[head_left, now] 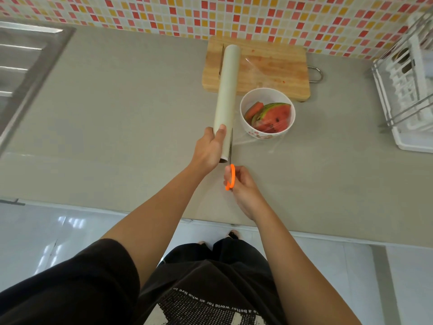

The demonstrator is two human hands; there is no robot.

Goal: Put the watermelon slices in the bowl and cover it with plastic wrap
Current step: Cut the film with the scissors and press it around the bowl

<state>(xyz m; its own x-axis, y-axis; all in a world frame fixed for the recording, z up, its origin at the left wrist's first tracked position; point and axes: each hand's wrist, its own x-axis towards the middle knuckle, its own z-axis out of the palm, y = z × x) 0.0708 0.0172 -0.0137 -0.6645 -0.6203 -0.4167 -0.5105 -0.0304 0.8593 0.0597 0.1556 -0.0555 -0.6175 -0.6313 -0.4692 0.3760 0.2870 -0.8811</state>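
Head view shows the left hand (209, 146) gripping the wrap roll (226, 99) taut so the right hand (243, 186), clasping scissors (230, 167), can cut film beside the bowl (267, 113) holding watermelon slices (273, 117).

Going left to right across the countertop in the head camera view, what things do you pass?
Sink → plastic wrap roll, held by the left hand → bowl of watermelon slices → dish rack. The cutting board and scissors overlap the roll and bowl, so they are left out.
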